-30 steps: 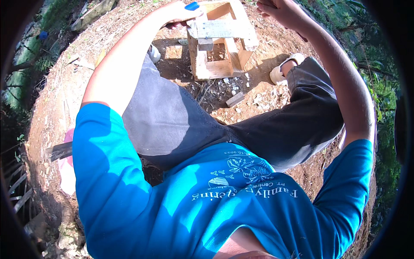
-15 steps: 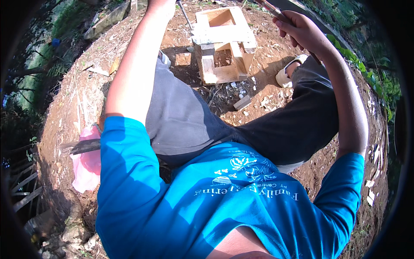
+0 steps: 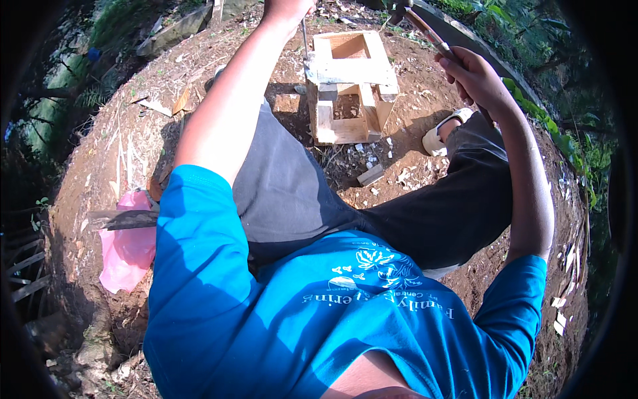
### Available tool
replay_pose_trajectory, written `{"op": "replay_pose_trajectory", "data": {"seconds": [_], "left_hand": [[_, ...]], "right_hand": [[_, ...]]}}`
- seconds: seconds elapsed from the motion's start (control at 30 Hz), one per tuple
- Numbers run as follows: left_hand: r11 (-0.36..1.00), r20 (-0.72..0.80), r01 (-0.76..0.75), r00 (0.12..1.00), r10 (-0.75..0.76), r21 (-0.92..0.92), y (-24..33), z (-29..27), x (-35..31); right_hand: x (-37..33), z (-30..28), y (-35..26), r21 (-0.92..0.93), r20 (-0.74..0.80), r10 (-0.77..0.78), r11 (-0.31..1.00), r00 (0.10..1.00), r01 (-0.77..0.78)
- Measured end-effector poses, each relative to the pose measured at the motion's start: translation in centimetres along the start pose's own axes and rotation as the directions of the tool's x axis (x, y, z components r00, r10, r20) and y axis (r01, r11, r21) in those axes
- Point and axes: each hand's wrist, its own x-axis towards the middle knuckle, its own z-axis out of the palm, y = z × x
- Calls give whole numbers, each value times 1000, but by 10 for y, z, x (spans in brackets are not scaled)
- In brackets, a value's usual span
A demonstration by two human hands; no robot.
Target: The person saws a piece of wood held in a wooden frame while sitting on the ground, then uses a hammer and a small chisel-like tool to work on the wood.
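A pale wooden box frame (image 3: 342, 71) with two openings stands on the soil between my feet. At the top edge, my left hand (image 3: 290, 9) is closed round a thin metal chisel (image 3: 305, 41); part of the hand is cut off. The chisel points down, nearly upright, its lower end at the frame's left side. Whether it touches the wood I cannot tell. My right hand (image 3: 473, 74) grips a hammer (image 3: 427, 30) by its handle, raised to the right of the frame. The dark hammer head is near the top edge, apart from the chisel.
Wood chips and a small offcut (image 3: 371, 175) lie in front of the frame. A square wood piece (image 3: 287, 102) is on its left. My sandalled right foot (image 3: 435, 141) is close on the right. Beside my left arm lies a pink plastic bag (image 3: 129, 256) with a dark blade (image 3: 131, 220) across it.
The view has shifted, so the frame sits lower in the picture. My left hand has brought the chisel from a slant to nearly upright. The hammer head has come into view.
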Motion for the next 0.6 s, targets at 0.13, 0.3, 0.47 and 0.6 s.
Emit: {"op": "replay_pose_trajectory", "data": {"seconds": [0.13, 0.3, 0.47, 0.6], "left_hand": [[999, -17, -4, 1000, 4, -38, 1, -2, 2], [996, -1, 16, 1000, -16, -89, -5, -5, 5], [994, -19, 4, 1000, -6, -112, -6, -4, 3], [991, -27, -16, 1000, 13, -135, -1, -2, 1]], "right_hand": [[0, 2, 0, 26, 8, 23, 999, 1000, -24], [2, 4, -2, 24, 25, 29, 999, 999, -30], [6, 5, -1, -36, 41, 76, 997, 996, -74], [8, 5, 4, -43, 49, 85, 996, 995, -83]]}}
